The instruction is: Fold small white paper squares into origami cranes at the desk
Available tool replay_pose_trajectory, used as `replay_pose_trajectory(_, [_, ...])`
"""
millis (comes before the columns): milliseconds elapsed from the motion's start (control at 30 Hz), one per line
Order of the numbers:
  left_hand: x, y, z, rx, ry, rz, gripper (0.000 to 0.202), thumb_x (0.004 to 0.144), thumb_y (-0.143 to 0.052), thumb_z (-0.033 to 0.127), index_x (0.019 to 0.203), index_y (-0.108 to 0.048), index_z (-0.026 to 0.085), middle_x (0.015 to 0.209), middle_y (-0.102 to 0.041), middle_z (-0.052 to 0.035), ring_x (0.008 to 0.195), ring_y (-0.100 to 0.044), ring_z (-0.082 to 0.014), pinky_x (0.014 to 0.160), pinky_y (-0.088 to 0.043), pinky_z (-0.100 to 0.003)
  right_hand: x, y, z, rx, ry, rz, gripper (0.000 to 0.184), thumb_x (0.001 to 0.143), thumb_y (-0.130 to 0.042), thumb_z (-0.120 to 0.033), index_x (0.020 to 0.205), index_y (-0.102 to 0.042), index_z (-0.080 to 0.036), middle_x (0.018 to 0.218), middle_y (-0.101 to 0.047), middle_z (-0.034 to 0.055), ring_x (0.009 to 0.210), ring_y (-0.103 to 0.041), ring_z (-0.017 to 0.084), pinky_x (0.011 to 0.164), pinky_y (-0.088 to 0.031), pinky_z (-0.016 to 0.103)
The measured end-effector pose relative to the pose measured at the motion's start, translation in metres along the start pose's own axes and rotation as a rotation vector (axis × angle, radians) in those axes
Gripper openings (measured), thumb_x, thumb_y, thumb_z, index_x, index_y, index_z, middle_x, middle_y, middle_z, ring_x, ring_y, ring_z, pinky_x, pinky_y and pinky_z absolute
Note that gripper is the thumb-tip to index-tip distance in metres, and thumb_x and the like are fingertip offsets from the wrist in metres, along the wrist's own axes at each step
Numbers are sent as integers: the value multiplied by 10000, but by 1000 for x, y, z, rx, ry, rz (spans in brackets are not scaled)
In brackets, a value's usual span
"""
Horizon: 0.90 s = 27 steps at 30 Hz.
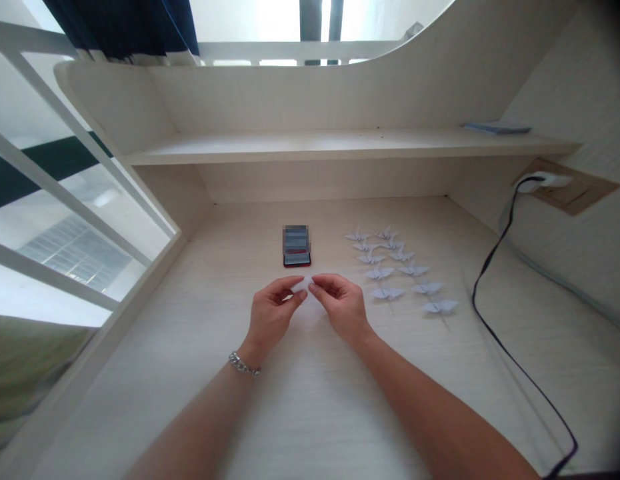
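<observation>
Between my two hands is a small piece of folded white paper (301, 285), mostly covered by the fingers. My left hand (275, 303) pinches it from the left between thumb and fingertips. From the right, my right hand (341, 301) pinches it the same way, and the fingertips of both hands nearly meet. Just beyond the hands lies a phone (297, 247) with its screen lit. To the right of my right hand, several white paper cranes (388, 293) stand in two rows on the pale desk (310, 400). The paper's exact shape is too small to tell.
A black cable (483, 280) runs from a wall socket (573, 187) down the desk's right side. Above the desk's back edge is a shelf (310, 145) with a flat bluish item (497, 127). A white railing (65, 190) borders the left side.
</observation>
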<state>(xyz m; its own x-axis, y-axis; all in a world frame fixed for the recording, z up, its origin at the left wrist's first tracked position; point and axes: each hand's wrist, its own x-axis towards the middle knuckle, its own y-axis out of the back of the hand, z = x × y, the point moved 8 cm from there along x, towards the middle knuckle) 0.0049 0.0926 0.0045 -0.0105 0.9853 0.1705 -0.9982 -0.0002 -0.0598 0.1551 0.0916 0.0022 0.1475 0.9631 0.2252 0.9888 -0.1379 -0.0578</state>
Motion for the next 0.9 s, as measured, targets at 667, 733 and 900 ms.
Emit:
replay_pose_trajectory(667, [-2, -4, -3, -12, 15, -16, 325, 638, -725, 231, 952, -672, 165, 929, -679, -64, 754, -619, -151, 631, -523, -250, -1, 1, -4, 35, 0, 4, 170, 678, -680, -265, 825, -713, -184, 811, -711, 48, 724, -655, 176, 674, -530, 290])
replay_pose_trajectory(733, [-2, -4, -4, -8, 30, -7, 297, 664, -706, 252, 945, -671, 163, 906, -682, -61, 742, -619, -148, 625, -527, -253, -1, 1, -5, 35, 0, 0, 167, 680, -681, -261, 824, -715, -184, 810, -711, 50, 725, -656, 177, 673, -529, 288])
replay_pose_trajectory(900, [-1, -2, -1, 46, 2, 20, 249, 672, -700, 268, 893, -680, 153, 852, -688, -56, 739, -620, -146, 651, -519, -251, -1, -1, -4, 36, 0, -6, 155, 682, -681, -261, 811, -712, -181, 794, -709, 50, 721, -654, 177, 667, -526, 287])
